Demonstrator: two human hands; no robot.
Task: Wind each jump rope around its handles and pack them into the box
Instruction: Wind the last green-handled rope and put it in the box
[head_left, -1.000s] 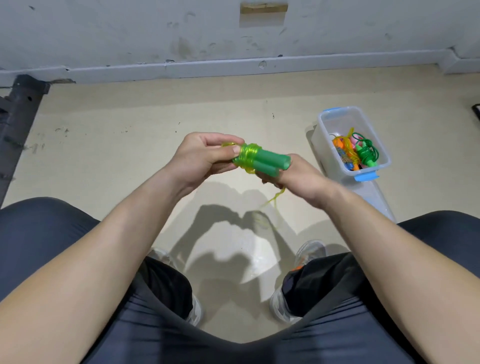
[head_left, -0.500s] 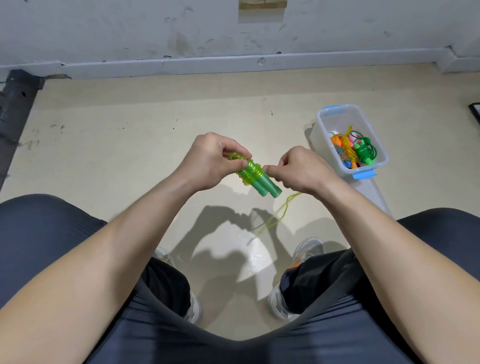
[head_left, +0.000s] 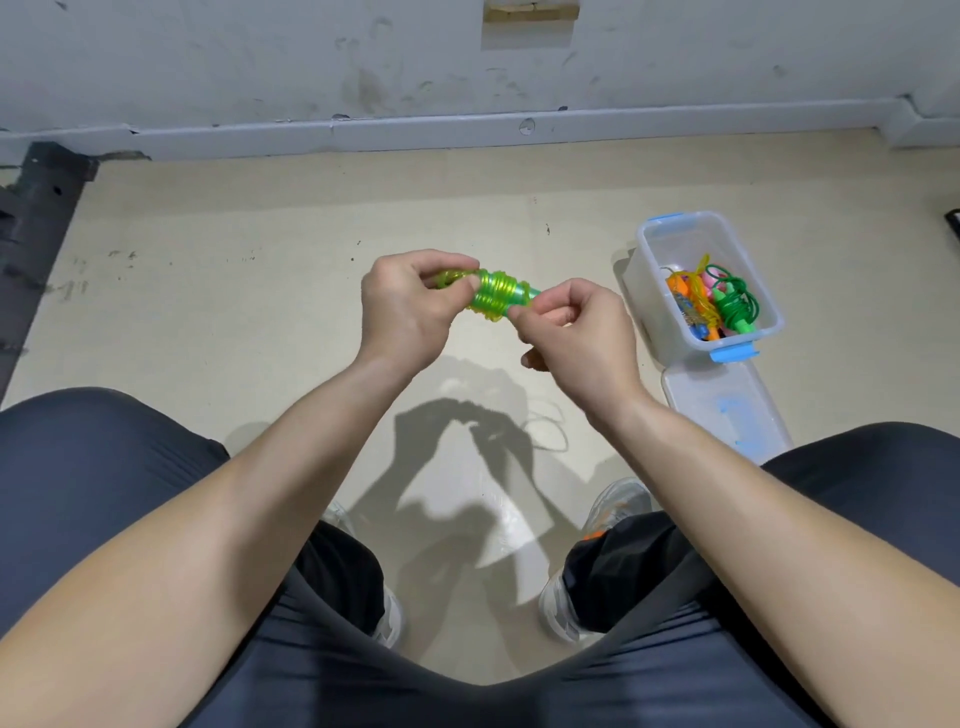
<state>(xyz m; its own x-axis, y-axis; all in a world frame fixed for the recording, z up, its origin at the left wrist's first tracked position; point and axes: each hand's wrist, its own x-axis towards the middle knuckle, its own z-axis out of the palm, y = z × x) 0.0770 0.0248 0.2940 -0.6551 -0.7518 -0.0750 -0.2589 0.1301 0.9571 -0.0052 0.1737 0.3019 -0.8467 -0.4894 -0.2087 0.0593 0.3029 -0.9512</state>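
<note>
Fingertips (head_left: 519, 315) of the right hand (head_left: 576, 332) pinched on the cord's free end, probably to keep the last turn taut. Left hand (head_left: 410, 306) closed round the green jump rope (head_left: 496, 296) at frame centre, thumb pressed on the coils, likely against slipping. Open box (head_left: 675, 332) at right centre, within reach, holding wound ropes (head_left: 714, 304); lid (head_left: 727, 410) flat below it.

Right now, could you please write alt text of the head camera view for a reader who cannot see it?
A seated person's left hand and right hand hold green jump rope handles wound with yellow-green rope. On the floor to the right stands an open clear box holding other colourful ropes, its lid lying beside it.
</note>
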